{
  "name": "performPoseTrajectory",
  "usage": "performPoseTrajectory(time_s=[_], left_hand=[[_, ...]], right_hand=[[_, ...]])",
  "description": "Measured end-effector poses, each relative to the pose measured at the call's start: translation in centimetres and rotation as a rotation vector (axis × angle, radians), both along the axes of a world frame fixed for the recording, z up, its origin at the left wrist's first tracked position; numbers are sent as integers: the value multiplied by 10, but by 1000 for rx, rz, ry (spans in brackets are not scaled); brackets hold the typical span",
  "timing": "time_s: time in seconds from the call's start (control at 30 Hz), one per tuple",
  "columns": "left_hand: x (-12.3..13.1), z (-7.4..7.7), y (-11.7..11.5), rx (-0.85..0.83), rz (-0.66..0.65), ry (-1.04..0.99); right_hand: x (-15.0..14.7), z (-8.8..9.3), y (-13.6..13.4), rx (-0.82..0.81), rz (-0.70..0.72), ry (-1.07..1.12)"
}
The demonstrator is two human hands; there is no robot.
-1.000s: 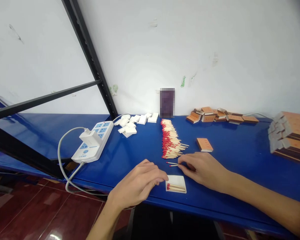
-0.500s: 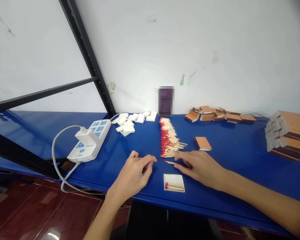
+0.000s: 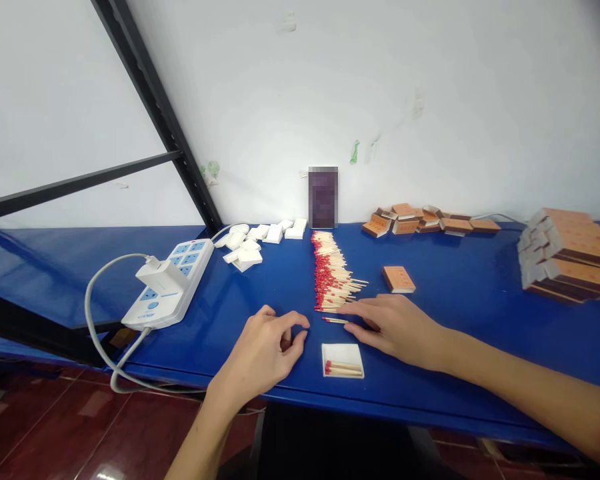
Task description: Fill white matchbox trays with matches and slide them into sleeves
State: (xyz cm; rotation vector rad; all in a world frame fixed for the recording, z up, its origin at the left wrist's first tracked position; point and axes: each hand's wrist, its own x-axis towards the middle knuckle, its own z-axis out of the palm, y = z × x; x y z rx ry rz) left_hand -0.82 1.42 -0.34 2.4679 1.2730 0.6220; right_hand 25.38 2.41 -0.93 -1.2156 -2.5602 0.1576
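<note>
My right hand (image 3: 393, 330) rests on the blue table with thumb and index finger apart. Its index fingertip reaches the near edge of a long pile of red-headed matches (image 3: 330, 270), and the thumb tip is by the end of a loose match (image 3: 334, 321). My left hand (image 3: 267, 353) hovers left of them, fingers curled, with a gap between thumb and index and nothing held. Between and just below the hands lies a white matchbox tray (image 3: 353, 353) with several matches (image 3: 344, 368) along its near side.
An orange matchbox sleeve (image 3: 399, 279) lies beyond my right hand. More sleeves (image 3: 405, 227) are heaped along the wall, with a stack of matchboxes (image 3: 575, 253) at right. White trays (image 3: 250, 257) lie at back left, near a power strip (image 3: 195, 267) and a black metal frame (image 3: 155, 107).
The whole view has shifted slightly. My right index finger has stretched a little left toward the pile's near edge. The left hand and the tray's matches look about the same.
</note>
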Motion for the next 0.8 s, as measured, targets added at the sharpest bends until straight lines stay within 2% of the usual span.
performPoseTrajectory(time_s=[0.17, 0.37, 0.8], left_hand=[[0, 0, -2, -51, -21, -12], [1, 0, -1, 46, -45, 72], [-1, -1, -1, 36, -68, 182]], right_hand=[[1, -1, 0, 4, 6, 8], [1, -3, 1, 4, 14, 30], [4, -1, 3, -116, -24, 135]])
